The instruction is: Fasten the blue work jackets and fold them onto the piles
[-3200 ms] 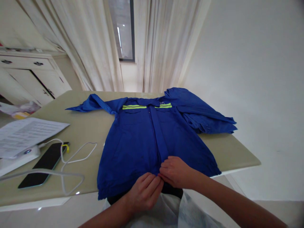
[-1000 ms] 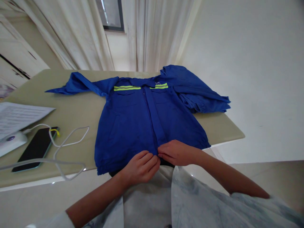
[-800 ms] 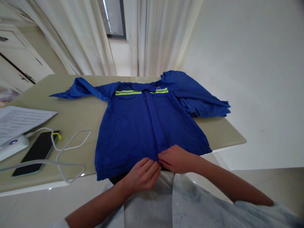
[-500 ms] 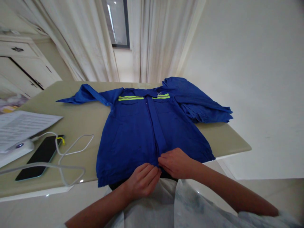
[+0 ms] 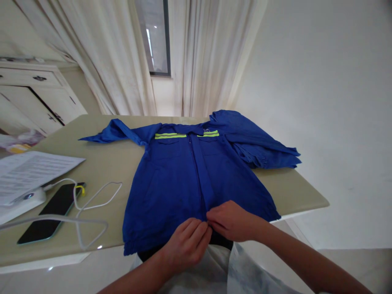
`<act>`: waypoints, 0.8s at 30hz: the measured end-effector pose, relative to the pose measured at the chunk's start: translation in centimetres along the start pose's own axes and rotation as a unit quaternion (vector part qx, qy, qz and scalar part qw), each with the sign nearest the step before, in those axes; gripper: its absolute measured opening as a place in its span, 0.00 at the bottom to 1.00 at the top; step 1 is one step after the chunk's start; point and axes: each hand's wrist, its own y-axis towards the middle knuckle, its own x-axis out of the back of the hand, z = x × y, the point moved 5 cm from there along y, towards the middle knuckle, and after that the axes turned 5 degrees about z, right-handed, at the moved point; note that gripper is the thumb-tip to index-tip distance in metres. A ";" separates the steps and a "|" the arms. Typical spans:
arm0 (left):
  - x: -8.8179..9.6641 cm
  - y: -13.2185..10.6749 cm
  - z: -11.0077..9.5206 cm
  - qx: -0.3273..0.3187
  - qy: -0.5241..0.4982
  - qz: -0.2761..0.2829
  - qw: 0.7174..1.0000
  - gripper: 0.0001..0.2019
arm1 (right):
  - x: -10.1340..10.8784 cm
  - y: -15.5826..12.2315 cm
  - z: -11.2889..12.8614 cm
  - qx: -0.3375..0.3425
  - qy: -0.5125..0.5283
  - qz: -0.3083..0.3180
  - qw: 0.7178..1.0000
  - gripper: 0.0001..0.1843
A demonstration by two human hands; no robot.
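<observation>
the person's left hand (image 5: 190,241) and right hand (image 5: 231,221) meet at the bottom of the front opening of a blue work jacket (image 5: 168,183), fingertips pinched tight on its hem; exactly what lies between them is hidden. the jacket is spread front up on the table (image 5: 306,194), its hem reaching past the near edge. with that overhang, a hard tug could drag the whole garment off toward the person. if one front edge sits higher than the other in the fingers, the front could come out skewed, and the loose placket (image 5: 204,167) beside the zipper (image 5: 196,165) could get caught in the teeth. the white cable (image 5: 92,221) loops near the jacket's side, so a sideways sweep might snag it and pull the smartphone (image 5: 50,214), which lies beside a printed sheet (image 5: 36,171).

farther up, below the reflective strips (image 5: 170,136), the chest pocket (image 5: 167,148) on the left has its flap down; whether it holds anything cannot be told. folded blue clothing (image 5: 260,151) lies beyond on the right. past the table, a white cabinet (image 5: 65,98) has its drawer and doors shut, contents unseen.
</observation>
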 end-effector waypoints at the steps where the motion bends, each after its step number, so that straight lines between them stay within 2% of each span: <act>1: -0.1 0.0 0.1 0.004 0.000 -0.001 1.000 0.12 | 0.2 0.0 0.1 -0.007 -0.010 -0.002 1.000 0.11; 10: -0.4 0.4 -0.3 0.025 0.001 -0.016 1.000 0.14 | 0.2 0.5 -0.1 -0.024 -0.029 -0.001 0.999 0.10; 12: -0.5 0.5 -0.4 0.027 -0.006 -0.009 1.000 0.14 | 0.0 0.5 -0.4 -0.024 -0.024 0.006 0.999 0.10; 15: -0.6 0.9 -0.2 0.033 -0.020 0.031 0.999 0.14 | 0.0 0.4 -0.7 -0.013 -0.004 0.002 1.000 0.12; 18: -0.4 1.0 -0.1 0.009 -0.016 0.058 0.998 0.13 | 0.1 0.3 -0.8 0.005 0.018 -0.004 1.000 0.12; 24: -0.1 0.7 0.0 -0.025 -0.008 0.034 0.999 0.12 | 0.3 0.3 -0.5 0.022 0.035 -0.010 0.999 0.13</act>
